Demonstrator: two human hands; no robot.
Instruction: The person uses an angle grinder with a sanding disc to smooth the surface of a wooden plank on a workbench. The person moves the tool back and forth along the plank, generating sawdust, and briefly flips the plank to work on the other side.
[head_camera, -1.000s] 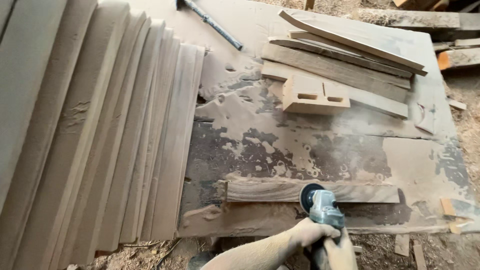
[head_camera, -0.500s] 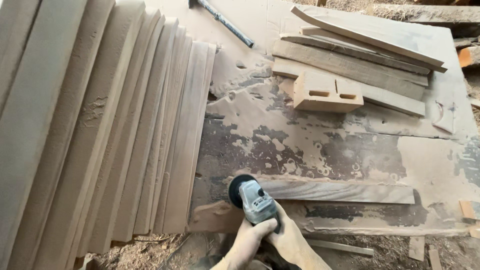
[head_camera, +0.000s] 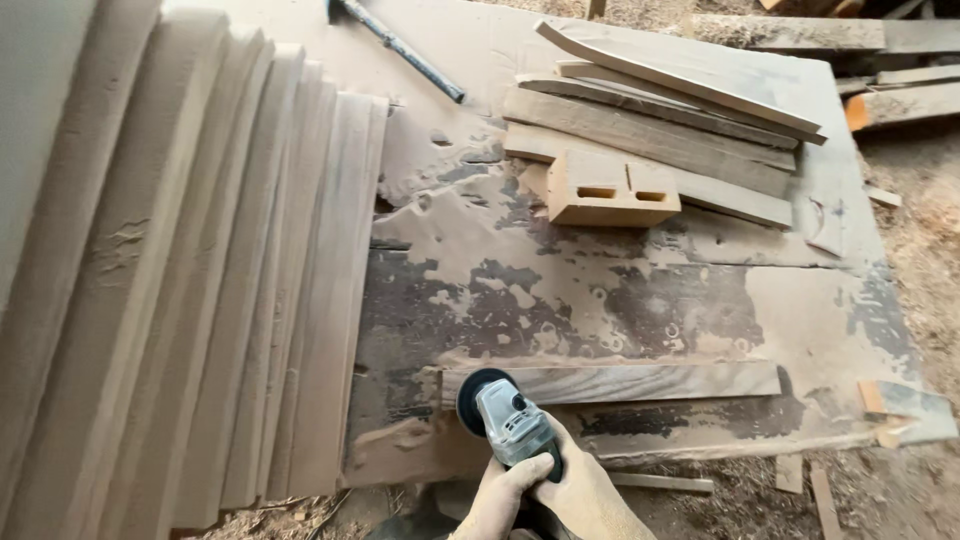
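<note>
Both my hands, in dusty work gloves, grip a grey angle grinder (head_camera: 508, 420) at the bottom centre. My left hand (head_camera: 497, 498) wraps the body from the left; my right hand (head_camera: 592, 497) holds it from the right. The grinder's black disc rests on the left end of a long wooden strip (head_camera: 640, 382) lying flat on the sawdust-covered work board (head_camera: 560, 290).
A slanted stack of several planks (head_camera: 200, 280) fills the left side. At the back right lie several curved wooden slats (head_camera: 680, 100) and a block with two slots (head_camera: 610, 188). A dark metal bar (head_camera: 400, 45) lies at the top. Offcuts and sawdust cover the ground on the right.
The grinder has travelled left along the strip, from its middle-right part to its left end. A second hand has joined the first on the tool.
</note>
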